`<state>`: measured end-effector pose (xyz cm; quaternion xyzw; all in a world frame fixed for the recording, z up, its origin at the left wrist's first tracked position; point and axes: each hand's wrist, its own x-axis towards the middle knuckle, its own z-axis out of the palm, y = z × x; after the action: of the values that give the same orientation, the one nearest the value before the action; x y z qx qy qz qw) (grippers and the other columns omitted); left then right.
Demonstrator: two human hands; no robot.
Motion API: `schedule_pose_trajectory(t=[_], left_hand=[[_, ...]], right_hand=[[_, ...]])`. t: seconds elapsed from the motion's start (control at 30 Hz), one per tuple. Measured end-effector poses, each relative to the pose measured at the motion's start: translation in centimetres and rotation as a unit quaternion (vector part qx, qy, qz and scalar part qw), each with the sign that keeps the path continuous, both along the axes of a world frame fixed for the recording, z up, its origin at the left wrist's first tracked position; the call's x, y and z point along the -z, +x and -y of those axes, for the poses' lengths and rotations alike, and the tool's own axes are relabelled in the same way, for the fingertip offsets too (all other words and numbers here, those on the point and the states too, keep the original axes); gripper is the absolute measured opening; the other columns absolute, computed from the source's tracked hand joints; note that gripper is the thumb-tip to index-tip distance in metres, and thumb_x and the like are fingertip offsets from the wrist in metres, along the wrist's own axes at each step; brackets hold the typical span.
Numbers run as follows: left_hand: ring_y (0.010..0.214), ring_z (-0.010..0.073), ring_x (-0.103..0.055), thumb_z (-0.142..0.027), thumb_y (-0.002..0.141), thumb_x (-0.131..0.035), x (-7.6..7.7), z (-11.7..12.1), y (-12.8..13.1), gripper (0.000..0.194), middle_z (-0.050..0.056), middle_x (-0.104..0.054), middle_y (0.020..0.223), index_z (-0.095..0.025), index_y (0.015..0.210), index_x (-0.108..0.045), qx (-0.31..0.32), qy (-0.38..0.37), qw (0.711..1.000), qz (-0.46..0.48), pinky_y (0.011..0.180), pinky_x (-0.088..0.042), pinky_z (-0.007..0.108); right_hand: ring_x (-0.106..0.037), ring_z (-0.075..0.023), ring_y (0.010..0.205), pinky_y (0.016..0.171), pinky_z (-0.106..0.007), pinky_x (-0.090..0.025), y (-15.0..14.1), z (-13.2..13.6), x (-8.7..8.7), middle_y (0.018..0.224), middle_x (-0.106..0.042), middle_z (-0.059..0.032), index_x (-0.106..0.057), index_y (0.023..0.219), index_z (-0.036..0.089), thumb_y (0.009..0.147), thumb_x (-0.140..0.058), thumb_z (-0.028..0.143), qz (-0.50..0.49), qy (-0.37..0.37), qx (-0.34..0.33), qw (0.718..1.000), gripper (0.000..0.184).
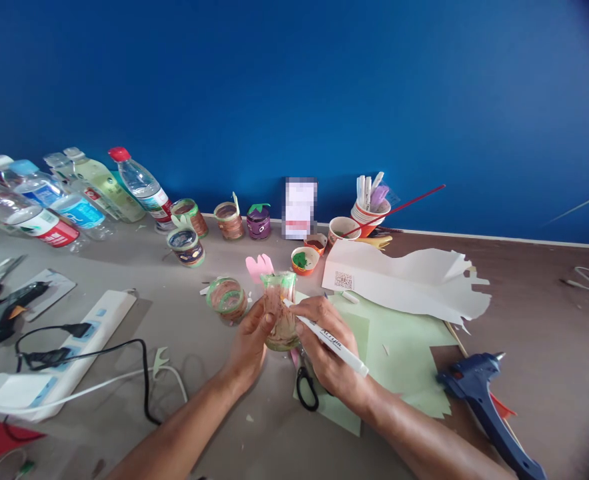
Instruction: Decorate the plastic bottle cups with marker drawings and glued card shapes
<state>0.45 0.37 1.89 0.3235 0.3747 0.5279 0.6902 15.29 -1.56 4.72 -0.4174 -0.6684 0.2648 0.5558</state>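
Observation:
My left hand (251, 343) is closed around the side of a painted cup (280, 300), brown with a green rim, which looks cut from a clear plastic bottle. In my right hand (331, 343) is a white acrylic paint marker (337, 345), its tip at the cup's painted wall. Whether the tip touches the wall I cannot tell. Left of the held cup stands another green-rimmed cup (227, 298). A pink paper cutout (260, 268) shows just behind the held cup. Black-handled scissors (307, 388) lie partly under my right hand, their blades hidden.
Several plastic bottles (139, 180) and painted cups (229, 221) line the wall. Paint cups (304, 260) stand near a phone (299, 207) at the back. White paper (399, 277), green sheets (404, 360) and a glue gun (484, 393) lie right; a corded power strip (94, 333) lies left.

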Motion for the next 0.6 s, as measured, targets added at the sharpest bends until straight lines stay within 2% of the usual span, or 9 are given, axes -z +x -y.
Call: schedule_pose_trajectory(t=[0.3,0.6], left_hand=[[0.125,0.0318,-0.057,-0.042,0.074,-0.079,0.17,-0.02,0.02,0.047,0.008,-0.071,0.125,-0.023,0.117,-0.072,0.004,0.008,1.000,-0.003,0.105,-0.044,0.039],[0.124,0.0322,-0.059,-0.042,0.076,-0.077,0.43,0.02,-0.06,0.045,0.008,-0.071,0.125,-0.024,0.117,-0.072,0.008,0.009,1.000,0.004,0.104,-0.044,0.041]], right_hand=[[-0.064,-0.0188,0.087,0.078,-0.035,-0.054,-0.04,-0.09,0.33,0.095,-0.067,-0.0050,-0.067,0.108,0.026,0.093,-0.053,0.016,-0.006,0.006,0.023,1.000,0.023],[-0.063,-0.0173,0.083,0.075,-0.031,-0.051,-0.02,0.05,0.25,0.089,-0.066,-0.0027,-0.069,0.100,0.025,0.092,-0.054,0.017,-0.020,-0.060,0.045,0.997,0.019]])
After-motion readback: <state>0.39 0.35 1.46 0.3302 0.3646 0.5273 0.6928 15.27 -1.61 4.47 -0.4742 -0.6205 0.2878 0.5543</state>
